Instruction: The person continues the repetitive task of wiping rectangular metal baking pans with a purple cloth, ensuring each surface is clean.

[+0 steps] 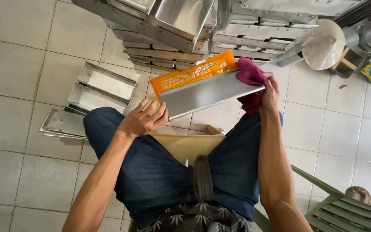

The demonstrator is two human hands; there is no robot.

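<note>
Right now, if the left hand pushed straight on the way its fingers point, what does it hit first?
The left hand already grips the near end of the metal baking tray, so it meets that at once. Beyond it, the orange plastic crate looks next, though depth is hard to judge from above.

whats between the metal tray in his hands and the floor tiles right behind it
An orange plastic crate sits there, on the tiles, partly hidden by the metal tray that the left hand and right hand hold. The head view shows it.
</note>
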